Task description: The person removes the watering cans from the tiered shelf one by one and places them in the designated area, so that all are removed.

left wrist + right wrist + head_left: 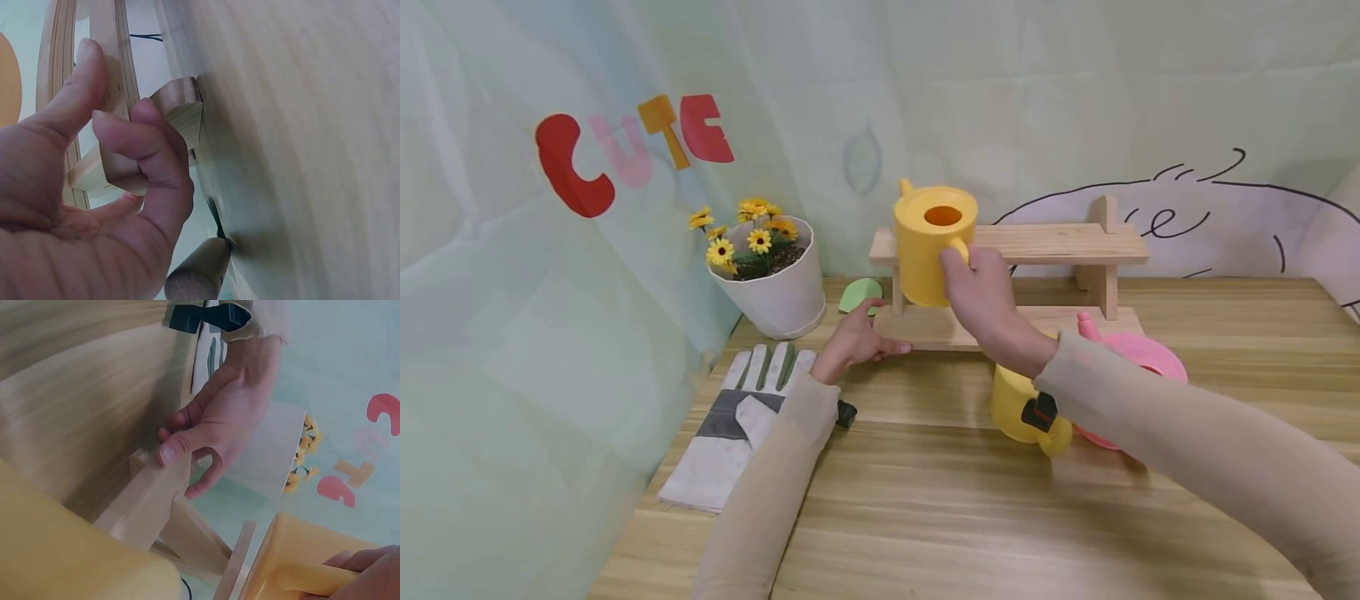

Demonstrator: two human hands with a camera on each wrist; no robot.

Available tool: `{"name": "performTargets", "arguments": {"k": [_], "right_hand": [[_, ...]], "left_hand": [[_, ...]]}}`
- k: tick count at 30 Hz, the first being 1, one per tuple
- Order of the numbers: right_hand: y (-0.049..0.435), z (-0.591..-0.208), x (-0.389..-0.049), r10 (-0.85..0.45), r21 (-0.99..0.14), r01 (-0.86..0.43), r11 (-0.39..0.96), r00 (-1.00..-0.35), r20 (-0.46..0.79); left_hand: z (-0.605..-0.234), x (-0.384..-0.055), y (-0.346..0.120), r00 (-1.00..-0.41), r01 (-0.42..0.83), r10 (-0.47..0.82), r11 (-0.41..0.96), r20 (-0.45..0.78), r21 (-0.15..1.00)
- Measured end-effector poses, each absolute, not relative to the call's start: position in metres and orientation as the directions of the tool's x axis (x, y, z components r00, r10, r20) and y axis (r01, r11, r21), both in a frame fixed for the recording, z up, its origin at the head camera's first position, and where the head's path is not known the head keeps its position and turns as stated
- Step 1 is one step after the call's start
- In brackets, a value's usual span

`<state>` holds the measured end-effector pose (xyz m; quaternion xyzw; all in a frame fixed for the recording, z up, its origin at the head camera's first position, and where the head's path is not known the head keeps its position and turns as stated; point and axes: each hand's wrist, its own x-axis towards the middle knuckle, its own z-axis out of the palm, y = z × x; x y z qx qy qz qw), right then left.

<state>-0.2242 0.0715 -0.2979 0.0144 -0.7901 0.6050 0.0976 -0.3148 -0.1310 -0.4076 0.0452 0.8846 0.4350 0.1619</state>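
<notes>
My right hand (988, 300) grips the handle of a yellow watering can (917, 250), which stays upright at the left end of a two-tier wooden shelf (1052, 243). In the right wrist view, the held watering can (275, 550) is beside the upper board; contact is unclear. My left hand (861, 337) holds the left end of the lower board, thumb along its front edge. The left wrist view shows the fingers of the left hand (125, 169) curled about that board end. A second yellow watering can (1011, 404) stands under my right forearm, which partly hides it.
Right of the second can stands a pink watering can (1157, 354), partly covered by my sleeve. A white pot (782, 300) of yellow flowers and a green leaf-shaped piece (859, 293) are left of the shelf. Work gloves (718, 450) lie beside my left forearm.
</notes>
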Motion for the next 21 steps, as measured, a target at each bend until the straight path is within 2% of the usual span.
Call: {"name": "performTargets", "arguments": {"k": [12, 21], "right_hand": [[0.075, -0.311, -0.208, 0.084, -0.956, -0.138, 0.261, -0.983, 0.165], [0.078, -0.32, -0.192, 0.083, -0.971, -0.079, 0.226, -0.992, 0.1]], "left_hand": [[-0.409, -0.315, -0.133, -0.944, -0.042, 0.239, 0.601, -0.229, 0.798], [-0.41, -0.316, -0.133, -0.944, -0.021, 0.256, 0.578, -0.206, 0.816]]}}
